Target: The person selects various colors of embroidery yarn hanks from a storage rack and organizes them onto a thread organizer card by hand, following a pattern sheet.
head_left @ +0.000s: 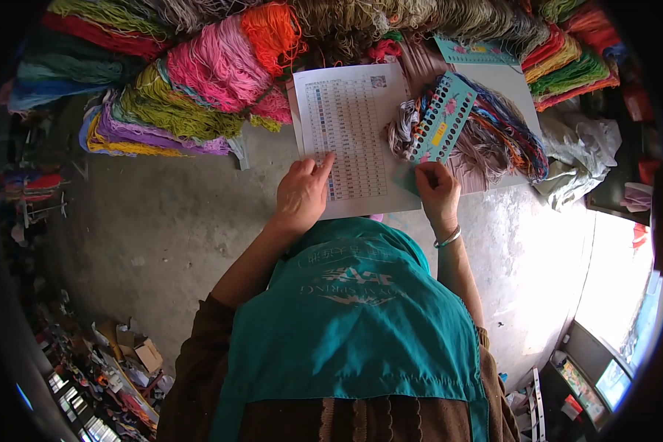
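Note:
My left hand (302, 191) rests on a printed sheet (353, 132), its index finger stretched onto the table of rows and small colour squares. It holds nothing. Closed in a pinch, my right hand (439, 193) is at the lower end of a teal thread card (443, 121) with holes along both long edges and a yellow label. What its fingertips hold is hidden. Under and beside the card lie bundles of thread (504, 129) in grey, blue, orange and dusky pink. Part of another teal piece (405, 177) shows between the sheet and my right hand.
A second teal card (475, 51) lies at the back of the white board (519, 81). Hanks of pink yarn (221, 62), green yarn (169, 107) and other colours hang along the far side. A crumpled plastic bag (582, 151) is at the right, above a concrete floor (162, 221).

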